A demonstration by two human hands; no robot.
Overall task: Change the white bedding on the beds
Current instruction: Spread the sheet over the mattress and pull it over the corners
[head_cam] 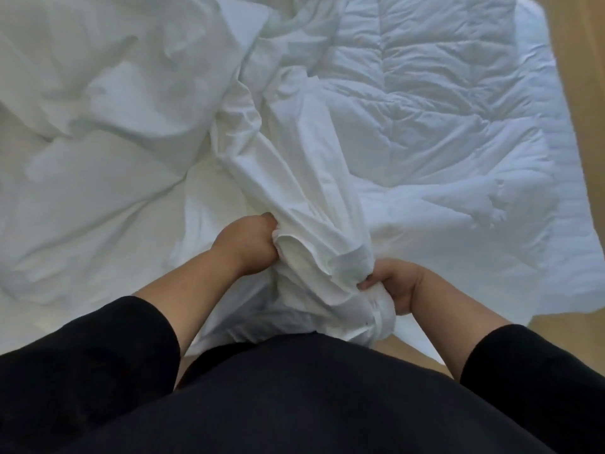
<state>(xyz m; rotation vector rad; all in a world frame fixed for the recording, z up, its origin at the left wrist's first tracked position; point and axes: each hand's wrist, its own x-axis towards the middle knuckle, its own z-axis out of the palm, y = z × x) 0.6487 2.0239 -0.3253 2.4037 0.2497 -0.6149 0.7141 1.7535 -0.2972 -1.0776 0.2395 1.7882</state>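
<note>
A bunched white duvet cover (pixel 294 178) runs from the bed's middle down to its near edge. My left hand (pixel 248 240) grips the gathered cloth on its left side. My right hand (pixel 393 285) pinches a rolled fold of the same cloth at the lower right. A quilted white duvet (pixel 442 119) lies spread on the right half of the bed. Crumpled white bedding (pixel 98 126) covers the left half. Both of my forearms come out of black sleeves.
Tan floor (pixel 582 77) shows along the bed's right side and below its near right corner (pixel 556 317). My black-clothed body (pixel 294 404) stands against the near edge of the bed.
</note>
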